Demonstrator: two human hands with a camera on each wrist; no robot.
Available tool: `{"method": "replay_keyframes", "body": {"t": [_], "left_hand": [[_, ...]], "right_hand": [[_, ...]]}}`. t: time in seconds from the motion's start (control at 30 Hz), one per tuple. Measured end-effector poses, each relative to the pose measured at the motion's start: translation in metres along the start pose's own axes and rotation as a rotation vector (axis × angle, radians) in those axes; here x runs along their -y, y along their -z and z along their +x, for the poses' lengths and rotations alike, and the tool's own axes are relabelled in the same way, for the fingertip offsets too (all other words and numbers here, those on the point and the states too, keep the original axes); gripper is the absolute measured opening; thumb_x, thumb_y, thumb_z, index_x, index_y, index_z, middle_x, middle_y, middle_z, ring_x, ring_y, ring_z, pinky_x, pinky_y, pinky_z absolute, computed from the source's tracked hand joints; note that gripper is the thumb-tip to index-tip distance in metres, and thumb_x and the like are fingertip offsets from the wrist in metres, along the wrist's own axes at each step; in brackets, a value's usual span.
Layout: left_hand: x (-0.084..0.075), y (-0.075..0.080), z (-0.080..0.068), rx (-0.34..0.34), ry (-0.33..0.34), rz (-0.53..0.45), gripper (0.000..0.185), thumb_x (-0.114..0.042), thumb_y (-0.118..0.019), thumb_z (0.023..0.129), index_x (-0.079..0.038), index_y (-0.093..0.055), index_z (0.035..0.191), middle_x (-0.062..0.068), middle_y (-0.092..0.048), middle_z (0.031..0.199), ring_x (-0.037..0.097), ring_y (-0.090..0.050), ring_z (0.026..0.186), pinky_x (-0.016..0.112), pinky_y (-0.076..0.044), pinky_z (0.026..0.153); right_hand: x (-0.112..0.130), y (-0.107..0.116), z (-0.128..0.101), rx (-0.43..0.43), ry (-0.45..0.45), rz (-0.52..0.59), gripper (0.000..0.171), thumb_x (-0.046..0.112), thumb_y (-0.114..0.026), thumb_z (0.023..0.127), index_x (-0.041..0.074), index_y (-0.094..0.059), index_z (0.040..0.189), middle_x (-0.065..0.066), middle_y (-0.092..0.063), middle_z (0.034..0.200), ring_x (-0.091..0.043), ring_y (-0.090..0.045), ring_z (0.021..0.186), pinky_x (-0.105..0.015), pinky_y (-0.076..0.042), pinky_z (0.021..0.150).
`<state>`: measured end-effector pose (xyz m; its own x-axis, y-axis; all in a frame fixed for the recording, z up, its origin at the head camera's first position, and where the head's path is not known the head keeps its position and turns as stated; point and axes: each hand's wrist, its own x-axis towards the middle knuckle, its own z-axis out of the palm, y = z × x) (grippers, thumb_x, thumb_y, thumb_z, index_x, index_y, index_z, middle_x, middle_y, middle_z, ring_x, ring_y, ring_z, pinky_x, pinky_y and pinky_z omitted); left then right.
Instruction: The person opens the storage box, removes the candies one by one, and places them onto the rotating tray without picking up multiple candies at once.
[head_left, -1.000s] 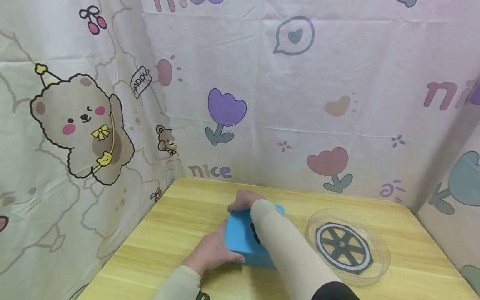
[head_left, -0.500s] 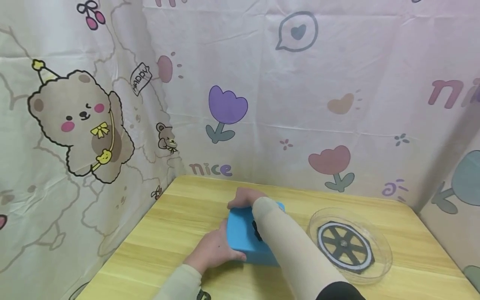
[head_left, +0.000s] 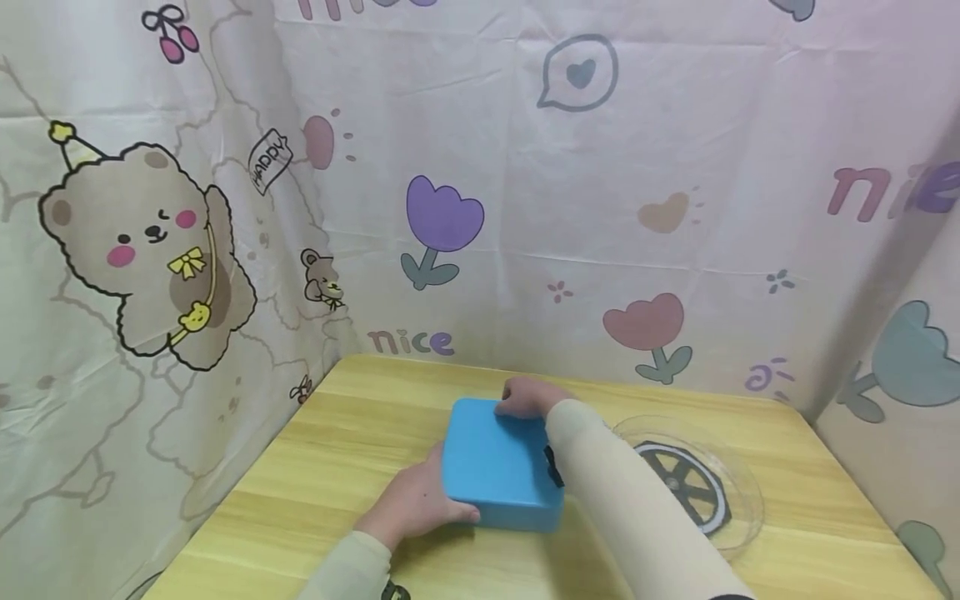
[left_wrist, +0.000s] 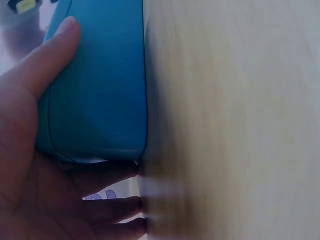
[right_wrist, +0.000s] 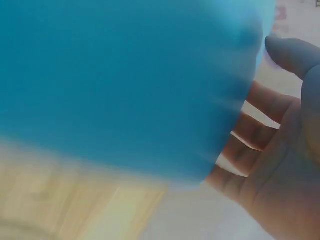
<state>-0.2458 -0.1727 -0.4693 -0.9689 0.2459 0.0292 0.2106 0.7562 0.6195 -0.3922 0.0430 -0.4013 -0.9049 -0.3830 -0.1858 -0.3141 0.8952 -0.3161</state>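
Observation:
A blue, round-cornered box (head_left: 495, 458) sits on the wooden table, with a thin seam along its side in the left wrist view. My left hand (head_left: 416, 504) holds its near left corner, thumb across the front wall and fingers along the left side. At the far edge, my right hand (head_left: 534, 397) grips the box. In the right wrist view its thumb (right_wrist: 290, 52) lies at the box's edge, while the fingertips are hidden behind the box. My right sleeve (head_left: 600, 467) covers part of the right side.
Right of the box, partly behind my right forearm, stands a clear round dish (head_left: 756, 508). Inside it is a black spoked piece (head_left: 672, 483) with a white ring. Behind the wooden table (head_left: 360, 417) hangs a cloth (head_left: 525, 208) printed with bears and flowers.
My right hand has moved right along the box's far edge, uncovering the far left part of the top. The left hand keeps its hold at the near left corner.

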Motion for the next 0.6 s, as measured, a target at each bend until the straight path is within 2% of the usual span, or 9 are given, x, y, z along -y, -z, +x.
{"method": "replay_keyframes", "body": {"t": [0.13,0.23,0.5,0.6], "left_hand": [[0.002,0.001,-0.002,0.006,0.011,-0.01,0.13,-0.065,-0.087,0.062,0.0,-0.026,0.156,0.019,-0.061,0.132,0.035,-0.062,0.111,0.062,-0.047,0.094],[0.003,0.001,-0.002,0.017,0.02,-0.021,0.13,-0.064,-0.088,0.063,0.0,-0.025,0.156,0.019,-0.06,0.134,0.036,-0.061,0.113,0.063,-0.046,0.095],[0.003,0.0,0.0,0.016,0.015,-0.016,0.128,-0.064,-0.087,0.064,0.0,-0.025,0.156,0.019,-0.059,0.135,0.035,-0.061,0.113,0.062,-0.046,0.095],[0.002,-0.001,0.001,0.013,0.008,-0.011,0.128,-0.065,-0.087,0.063,-0.001,-0.026,0.156,0.018,-0.059,0.134,0.035,-0.061,0.113,0.062,-0.047,0.095]], "right_hand": [[-0.019,0.001,-0.008,-0.068,-0.005,-0.024,0.035,0.041,-0.066,0.095,0.01,-0.069,0.112,-0.002,-0.067,0.1,-0.02,-0.061,0.09,-0.041,-0.052,0.084],[-0.029,0.0,-0.013,-0.099,-0.03,0.001,0.037,0.042,-0.065,0.096,0.008,-0.07,0.109,-0.003,-0.067,0.097,-0.02,-0.061,0.088,-0.042,-0.052,0.083],[-0.04,-0.008,-0.021,-0.115,-0.169,0.12,0.045,0.047,-0.059,0.099,0.005,-0.069,0.109,-0.006,-0.063,0.087,-0.023,-0.06,0.079,-0.043,-0.052,0.075],[-0.041,-0.011,-0.023,-0.126,-0.201,0.178,0.045,0.048,-0.058,0.099,0.005,-0.068,0.103,-0.007,-0.062,0.084,-0.024,-0.059,0.076,-0.041,-0.051,0.07]]}}
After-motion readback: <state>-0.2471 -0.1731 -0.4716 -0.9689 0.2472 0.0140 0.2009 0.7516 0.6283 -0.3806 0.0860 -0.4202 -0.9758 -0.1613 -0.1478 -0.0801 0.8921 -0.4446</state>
